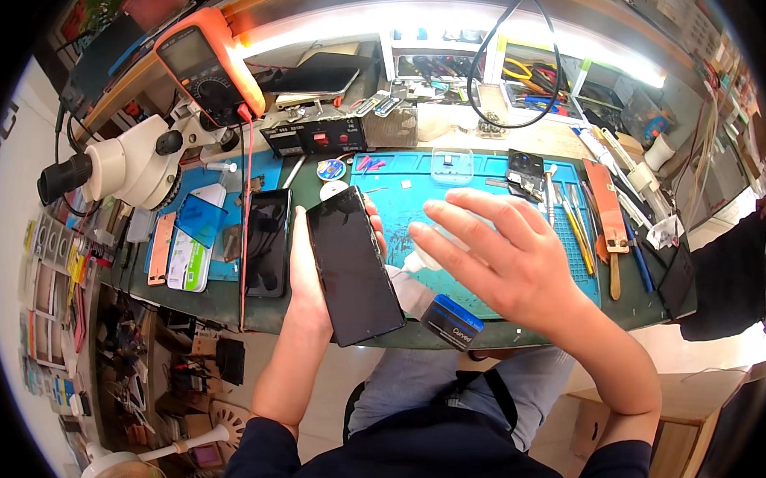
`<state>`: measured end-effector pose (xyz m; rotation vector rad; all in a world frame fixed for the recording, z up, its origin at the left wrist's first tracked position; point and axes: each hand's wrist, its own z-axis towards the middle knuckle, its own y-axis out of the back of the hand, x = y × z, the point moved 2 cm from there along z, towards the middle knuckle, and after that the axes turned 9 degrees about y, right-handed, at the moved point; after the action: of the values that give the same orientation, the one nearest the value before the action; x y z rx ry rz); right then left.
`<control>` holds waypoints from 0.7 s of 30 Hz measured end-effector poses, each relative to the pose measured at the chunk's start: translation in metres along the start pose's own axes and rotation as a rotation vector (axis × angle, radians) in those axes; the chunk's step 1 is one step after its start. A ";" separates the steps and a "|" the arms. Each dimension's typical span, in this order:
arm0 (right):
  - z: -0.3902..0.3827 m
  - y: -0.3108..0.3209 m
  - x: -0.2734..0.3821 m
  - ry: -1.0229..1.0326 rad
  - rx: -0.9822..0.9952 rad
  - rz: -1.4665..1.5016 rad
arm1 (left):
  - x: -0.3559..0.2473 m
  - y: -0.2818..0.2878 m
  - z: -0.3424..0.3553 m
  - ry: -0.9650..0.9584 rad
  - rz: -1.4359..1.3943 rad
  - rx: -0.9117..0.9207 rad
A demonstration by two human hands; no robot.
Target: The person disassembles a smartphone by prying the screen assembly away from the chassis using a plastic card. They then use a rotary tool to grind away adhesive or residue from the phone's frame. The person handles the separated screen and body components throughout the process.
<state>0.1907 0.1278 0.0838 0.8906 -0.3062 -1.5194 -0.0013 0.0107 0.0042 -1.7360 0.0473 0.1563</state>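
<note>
A smartphone (353,268) with a dark, blank screen lies tilted in my left hand (309,274); the palm supports it from behind, and fingertips show past its upper right edge. To its right, my right hand (510,262) is curled around a small white bottle with a nozzle (420,259). Most of the bottle is hidden behind the fingers, and its tip points toward the phone's right edge. Below that hand, a small blue and black box (453,322) sits at the near edge of the bench. Another dark phone (268,244) lies flat left of my left hand.
A blue work mat (488,171) covers the bench middle. A microscope (121,168) and an orange multimeter (207,65) stand at the left, with a red cable (246,207) hanging down. Tweezers and a brown-handled brush-like tool (606,215) lie right. A black cable loop (512,121) hangs overhead.
</note>
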 end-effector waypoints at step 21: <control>0.009 0.001 0.001 0.087 0.063 -0.036 | 0.004 0.007 0.000 -0.020 0.059 -0.001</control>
<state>0.1852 0.1244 0.0903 1.0142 -0.2775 -1.5063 0.0016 0.0096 -0.0029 -1.7347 0.0835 0.2174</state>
